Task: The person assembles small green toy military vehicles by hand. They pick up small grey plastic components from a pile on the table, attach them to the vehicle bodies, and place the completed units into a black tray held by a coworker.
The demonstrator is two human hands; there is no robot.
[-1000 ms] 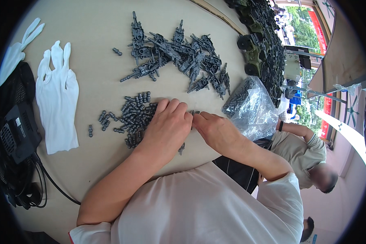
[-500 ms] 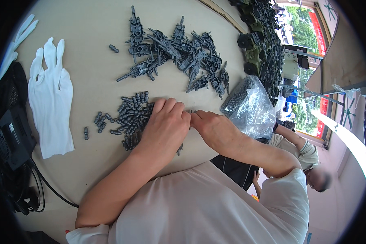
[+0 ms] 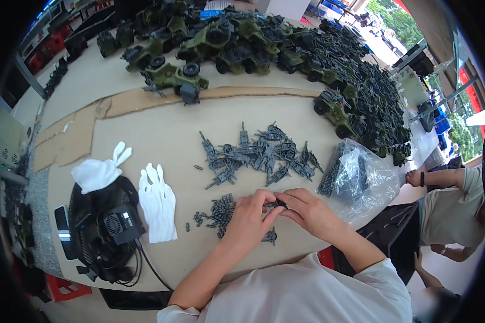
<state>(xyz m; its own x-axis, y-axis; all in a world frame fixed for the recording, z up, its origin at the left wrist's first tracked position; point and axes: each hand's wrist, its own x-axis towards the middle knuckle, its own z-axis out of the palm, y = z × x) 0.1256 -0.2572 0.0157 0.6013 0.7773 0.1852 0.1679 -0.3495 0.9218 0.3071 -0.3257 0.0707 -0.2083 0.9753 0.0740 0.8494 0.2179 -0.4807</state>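
Close to the front of the table, my left hand (image 3: 249, 219) and my right hand (image 3: 313, 215) meet, fingertips pinched on a small dark grey plastic part (image 3: 276, 204). Fingers cover most of it, so its full shape is hidden. By my left hand lies a pile of small grey knobbed plastic pegs (image 3: 221, 210), partly behind that hand. Beyond both hands spreads a heap of grey toy gun pieces (image 3: 264, 153). One more grey gun-like piece (image 3: 270, 236) rests on the table just below my hands.
Right of the heap, a clear plastic bag (image 3: 355, 175) holds dark parts. Green toy vehicles (image 3: 221, 40) crowd the far side behind a cardboard strip (image 3: 226, 92). White gloves (image 3: 159, 207), a black mesh bag (image 3: 94, 215) and a phone (image 3: 63, 229) lie left. Another person (image 3: 452, 199) is at the right.
The view has tilted up, bringing the far vehicles and the table's left end into sight. My fingers have shifted, and the part between them shows more now.
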